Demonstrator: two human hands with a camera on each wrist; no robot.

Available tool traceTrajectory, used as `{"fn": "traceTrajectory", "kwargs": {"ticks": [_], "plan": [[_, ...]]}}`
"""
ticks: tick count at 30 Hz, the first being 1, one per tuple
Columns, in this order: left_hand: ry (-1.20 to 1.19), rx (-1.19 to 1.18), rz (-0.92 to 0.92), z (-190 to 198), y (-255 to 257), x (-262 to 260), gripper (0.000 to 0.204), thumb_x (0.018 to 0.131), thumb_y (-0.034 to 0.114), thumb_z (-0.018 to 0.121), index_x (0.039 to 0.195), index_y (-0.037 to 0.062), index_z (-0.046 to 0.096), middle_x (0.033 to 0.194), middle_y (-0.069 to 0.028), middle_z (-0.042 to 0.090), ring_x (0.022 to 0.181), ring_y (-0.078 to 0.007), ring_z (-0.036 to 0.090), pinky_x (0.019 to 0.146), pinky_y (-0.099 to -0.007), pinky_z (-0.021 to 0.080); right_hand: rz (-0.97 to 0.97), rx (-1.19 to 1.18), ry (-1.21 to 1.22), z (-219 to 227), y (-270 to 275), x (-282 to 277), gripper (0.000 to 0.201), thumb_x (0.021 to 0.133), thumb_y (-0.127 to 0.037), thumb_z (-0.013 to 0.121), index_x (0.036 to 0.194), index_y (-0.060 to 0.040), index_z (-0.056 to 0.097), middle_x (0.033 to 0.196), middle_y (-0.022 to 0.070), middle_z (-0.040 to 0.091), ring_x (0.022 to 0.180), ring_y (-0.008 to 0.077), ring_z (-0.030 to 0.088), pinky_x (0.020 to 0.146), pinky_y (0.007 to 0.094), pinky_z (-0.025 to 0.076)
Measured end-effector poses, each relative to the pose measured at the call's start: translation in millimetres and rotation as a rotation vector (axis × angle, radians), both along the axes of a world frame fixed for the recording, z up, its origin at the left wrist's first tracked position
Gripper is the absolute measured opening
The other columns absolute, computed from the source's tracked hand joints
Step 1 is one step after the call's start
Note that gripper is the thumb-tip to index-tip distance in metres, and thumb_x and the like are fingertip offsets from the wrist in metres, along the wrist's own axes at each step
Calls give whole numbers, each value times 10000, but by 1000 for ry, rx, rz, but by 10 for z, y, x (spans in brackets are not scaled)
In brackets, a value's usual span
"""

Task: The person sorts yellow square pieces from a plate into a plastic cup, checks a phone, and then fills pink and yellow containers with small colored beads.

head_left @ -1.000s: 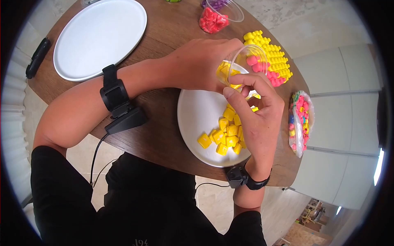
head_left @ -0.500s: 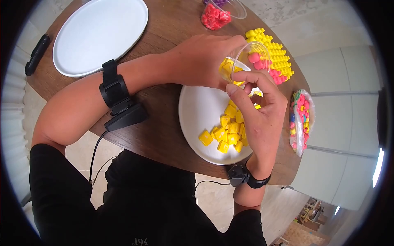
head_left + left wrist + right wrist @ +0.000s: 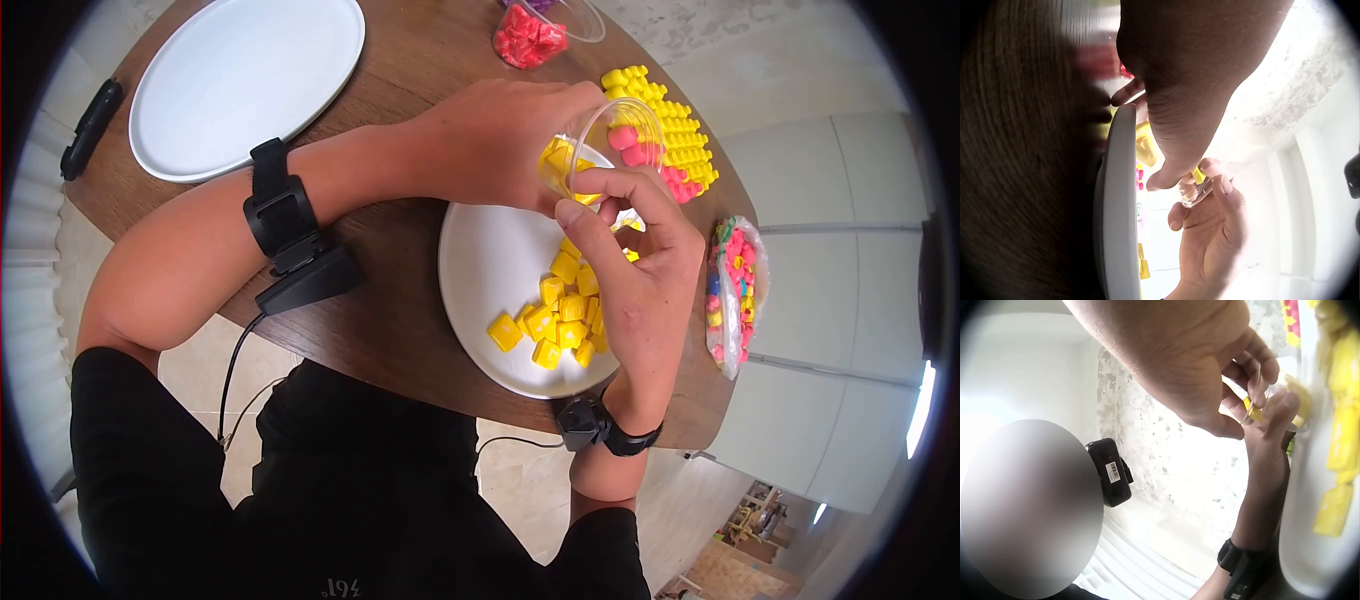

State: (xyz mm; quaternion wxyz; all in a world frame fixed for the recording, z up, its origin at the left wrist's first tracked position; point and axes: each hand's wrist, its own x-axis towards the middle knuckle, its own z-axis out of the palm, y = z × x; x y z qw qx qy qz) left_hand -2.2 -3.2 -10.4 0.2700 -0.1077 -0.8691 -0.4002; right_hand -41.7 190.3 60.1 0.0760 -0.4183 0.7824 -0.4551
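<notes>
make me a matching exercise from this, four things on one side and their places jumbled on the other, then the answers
Things:
1. black object
2. cup with yellow pieces inside
3. red pieces
4. bag of colourful pieces

Places:
A. by the far edge of the table
B. at the table's right edge
C. by the table's left edge
D. between the left hand and the right hand

Right pairs: 1-C, 2-D, 3-A, 4-B

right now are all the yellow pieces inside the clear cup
No, several yellow pieces lie on a white plate, outside the clear cup.
</notes>
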Motion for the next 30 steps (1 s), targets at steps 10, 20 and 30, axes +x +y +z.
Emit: {"fn": "traceTrajectory", "kwargs": {"ticks": [10,20,30], "plan": [[9,-9,7,0,0,-5,708,677,256,892,1263,54,550,1117,-195,695,1060,-425,673,871,-477,531,1,-2,1,-3,-1,3,135,837,-85,818,963,-64,772,892,-1,620,807,98,551,593,258,427],[-8,-17,-1,8,-4,3,737,684,267,889,1305,64,549,1134,-182,694,1067,-419,677,876,-470,534,-2,3,5,-5,4,1,141,835,-81,821,963,-56,768,871,4,606,795,101,547,591,258,426],[63,-60,33,-37,7,-36,711,698,322,919,1259,71,560,1079,-156,702,1019,-384,692,854,-459,537,30,-34,8,-19,2,-17,153,831,-61,828,966,-29,763,858,14,599,781,94,538,563,246,422]]}}
